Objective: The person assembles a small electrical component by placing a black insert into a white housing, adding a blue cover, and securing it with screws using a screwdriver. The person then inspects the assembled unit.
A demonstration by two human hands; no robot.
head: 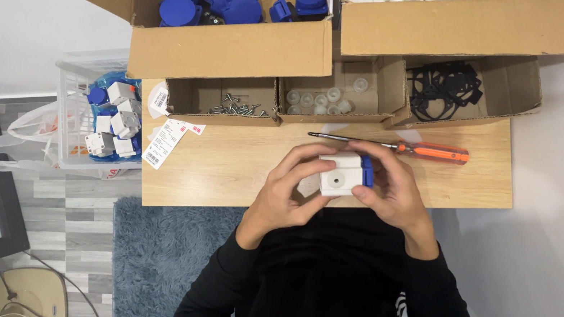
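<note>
Both hands grip a white socket box (340, 175) with blue lid over the near table edge (219, 194): left hand (285, 191), right hand (394, 191) closed around it. Looks mid-assembly; fastening likely needs the orange screwdriver (399, 148) just beyond, screws (238, 108) farther left.

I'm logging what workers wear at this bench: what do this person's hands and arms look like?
Both hands, left hand and right hand, are bare: no gloves, rings or watch visible. Long black sleeves cover both arms to the wrists. A small white marking shows near the right sleeve.
</note>
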